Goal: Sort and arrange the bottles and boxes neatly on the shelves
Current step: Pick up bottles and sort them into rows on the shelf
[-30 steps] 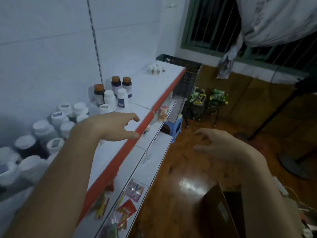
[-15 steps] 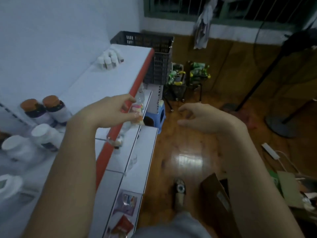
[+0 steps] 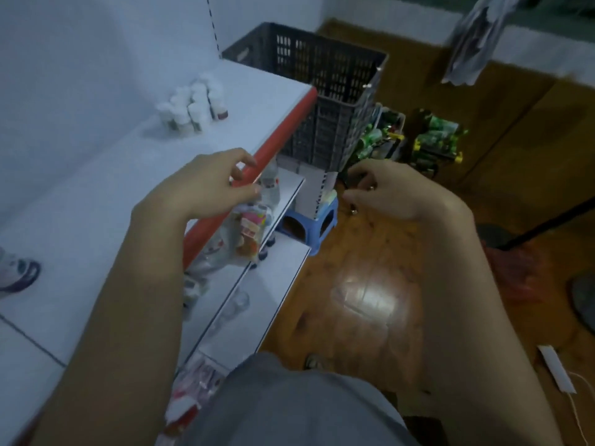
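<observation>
Two grips, left hand (image 3: 206, 188) and right hand (image 3: 399, 194), both loose and empty; one black crate (image 3: 322, 75), one blue stool (image 3: 325, 217).

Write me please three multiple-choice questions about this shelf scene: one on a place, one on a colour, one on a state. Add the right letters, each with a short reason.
1. Where does the group of small white bottles stand?
A) on the wooden floor
B) on the top shelf, near its far end
C) on the blue stool

2. What colour is the front edge of the top shelf?
A) blue
B) green
C) red

3. What is the state of the right hand?
A) it grips a bottle
B) it holds nothing, with its fingers loosely curled
C) it presses flat on the shelf

Answers:
1 B: the bottles stand together on the white top board, close to the wall.
2 C: a red strip runs along the whole front.
3 B: the hand is above the floor and nothing is between its fingers.
</observation>
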### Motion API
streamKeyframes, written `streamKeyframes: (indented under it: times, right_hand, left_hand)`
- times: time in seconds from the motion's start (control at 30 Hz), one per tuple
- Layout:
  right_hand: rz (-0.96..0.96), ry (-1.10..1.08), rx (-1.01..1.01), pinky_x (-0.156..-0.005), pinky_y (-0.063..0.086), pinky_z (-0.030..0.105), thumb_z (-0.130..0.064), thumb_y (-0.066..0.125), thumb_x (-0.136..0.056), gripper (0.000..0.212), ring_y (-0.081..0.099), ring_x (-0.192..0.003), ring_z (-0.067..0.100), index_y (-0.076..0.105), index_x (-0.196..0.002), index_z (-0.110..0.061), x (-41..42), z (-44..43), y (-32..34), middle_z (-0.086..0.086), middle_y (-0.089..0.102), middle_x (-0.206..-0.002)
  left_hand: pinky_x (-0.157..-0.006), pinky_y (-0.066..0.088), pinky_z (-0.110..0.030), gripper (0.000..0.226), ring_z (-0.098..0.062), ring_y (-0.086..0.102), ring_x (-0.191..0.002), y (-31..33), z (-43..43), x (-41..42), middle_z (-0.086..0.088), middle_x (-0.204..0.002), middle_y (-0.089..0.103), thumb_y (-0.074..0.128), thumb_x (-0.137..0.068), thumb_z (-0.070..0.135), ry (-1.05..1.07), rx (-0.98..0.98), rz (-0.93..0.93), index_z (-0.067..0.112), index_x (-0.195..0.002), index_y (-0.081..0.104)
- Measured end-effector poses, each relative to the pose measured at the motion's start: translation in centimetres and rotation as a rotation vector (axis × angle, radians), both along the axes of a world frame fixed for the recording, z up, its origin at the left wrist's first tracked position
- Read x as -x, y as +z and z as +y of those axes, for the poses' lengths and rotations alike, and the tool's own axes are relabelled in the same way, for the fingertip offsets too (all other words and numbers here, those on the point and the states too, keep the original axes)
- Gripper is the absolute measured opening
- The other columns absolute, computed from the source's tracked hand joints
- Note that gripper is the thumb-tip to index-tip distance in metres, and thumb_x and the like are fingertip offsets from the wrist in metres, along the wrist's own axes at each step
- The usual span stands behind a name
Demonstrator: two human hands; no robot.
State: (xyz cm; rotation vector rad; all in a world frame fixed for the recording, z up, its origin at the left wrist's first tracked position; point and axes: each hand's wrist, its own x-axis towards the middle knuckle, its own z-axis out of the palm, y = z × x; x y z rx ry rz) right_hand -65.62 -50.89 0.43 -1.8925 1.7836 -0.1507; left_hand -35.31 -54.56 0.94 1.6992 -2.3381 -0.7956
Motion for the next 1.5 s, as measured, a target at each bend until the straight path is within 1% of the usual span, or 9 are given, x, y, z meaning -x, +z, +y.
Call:
streamKeyframes:
  times: [0.2, 0.43, 0.6, 0.73, 0.8, 0.97, 1.17, 1.27, 1.5]
  right_hand:
    - [-0.018, 0.170, -0.146, -0.097, 0.049, 0.040, -0.051, 0.058, -0.099, 0.063, 0.057, -0.117, 0.026, 0.038, -0.152, -0.024, -1.1, -8.9, -2.2, 0.005, 0.056, -0.137]
    - [-0.073, 0.319, 0.025, -0.082, 0.046, 0.032, -0.043, 0.060, -0.100, 0.048, 0.060, -0.102, 0.018, 0.047, -0.143, -0.026, -4.0, -19.2, -1.5, -0.002, 0.060, -0.120]
    - [-0.163, 0.379, 0.177, -0.079, 0.056, 0.037, -0.040, 0.063, -0.098, 0.040, 0.063, -0.090, 0.011, 0.054, -0.136, -0.030, -7.7, -25.5, -2.2, -0.006, 0.063, -0.112]
    - [-0.368, 0.455, 0.288, -0.068, 0.049, 0.024, -0.036, 0.067, -0.095, 0.037, 0.061, -0.073, 0.004, 0.057, -0.130, -0.032, -12.5, -28.7, -3.0, -0.014, 0.062, -0.088]
    - [-0.394, 0.536, 0.342, -0.069, 0.048, 0.026, -0.039, 0.070, -0.092, 0.039, 0.057, -0.069, 0.004, 0.059, -0.128, -0.030, -14.7, -30.3, -3.5, -0.012, 0.057, -0.081]
    - [-0.325, 0.665, 0.317, -0.070, 0.048, 0.032, -0.042, 0.073, -0.088, 0.040, 0.051, -0.076, 0.009, 0.063, -0.123, -0.025, -17.3, -33.5, -5.0, -0.018, 0.044, -0.079]
    - [-0.300, 0.852, 0.269, -0.068, 0.051, 0.035, -0.036, 0.078, -0.082, 0.033, 0.059, -0.077, 0.016, 0.070, -0.112, -0.025, -16.8, -37.0, -4.6, -0.015, 0.048, -0.073]
    - [-0.295, 0.969, 0.223, -0.069, 0.052, 0.037, -0.033, 0.082, -0.080, 0.030, 0.056, -0.070, 0.013, 0.073, -0.108, -0.026, -16.3, -38.5, -3.9, -0.012, 0.055, -0.070]
    - [-0.536, 1.012, 0.245, -0.062, 0.037, 0.014, -0.052, 0.083, -0.072, 0.029, 0.052, -0.064, 0.001, 0.071, -0.091, -0.034, -17.6, -40.4, 0.1, -0.013, 0.059, -0.076]
  left_hand:
    - [-0.081, 0.048, -0.034, 0.036, -0.009, 0.065, -0.090, -1.3, -5.8, -1.4, 0.008, -0.109, 0.066, 0.066, -0.092, 0.047, 0.205, 0.047, 0.014, 0.031, -0.123, 0.061]
    - [-0.060, 0.039, -0.026, 0.020, -0.007, 0.058, -0.071, -1.0, -13.3, -5.1, 0.006, -0.081, 0.066, 0.068, -0.084, 0.046, 0.469, 0.161, -0.004, 0.027, -0.081, 0.062]
    - [-0.060, 0.038, -0.030, 0.017, -0.016, 0.058, -0.068, -1.5, -17.2, -7.3, 0.004, -0.078, 0.062, 0.076, -0.084, 0.031, 0.642, 0.292, 0.044, 0.025, -0.091, 0.062]
    - [-0.082, 0.040, -0.034, 0.042, -0.023, 0.052, -0.087, -3.3, -17.4, -9.2, -0.008, -0.108, 0.054, 0.075, -0.086, 0.021, 0.753, 0.222, -0.014, 0.028, -0.124, 0.058]
    - [-0.087, 0.041, -0.035, 0.049, -0.022, 0.053, -0.087, -4.3, -17.7, -9.2, -0.011, -0.116, 0.053, 0.076, -0.085, 0.020, 0.754, 0.164, -0.008, 0.029, -0.129, 0.057]
    - [-0.078, 0.042, -0.033, 0.031, -0.018, 0.056, -0.076, -6.1, -17.9, -8.5, -0.004, -0.114, 0.060, 0.076, -0.087, 0.025, 0.895, 0.145, 0.051, 0.030, -0.113, 0.060]
    - [-0.072, 0.035, -0.028, 0.030, -0.010, 0.062, -0.071, -7.2, -18.0, -7.0, -0.001, -0.109, 0.061, 0.074, -0.087, 0.021, 1.008, 0.183, 0.064, 0.028, -0.114, 0.061]
    - [-0.075, 0.041, -0.031, 0.024, -0.004, 0.062, -0.075, -7.6, -17.1, -5.6, 0.005, -0.108, 0.063, 0.071, -0.091, 0.033, 1.168, 0.240, 0.048, 0.031, -0.112, 0.058]
    - [-0.058, 0.041, -0.005, 0.039, 0.016, 0.062, -0.079, -5.9, -10.9, -2.6, 0.027, -0.092, 0.061, 0.069, -0.086, 0.057, 1.632, 0.525, 0.089, 0.025, -0.103, 0.056]
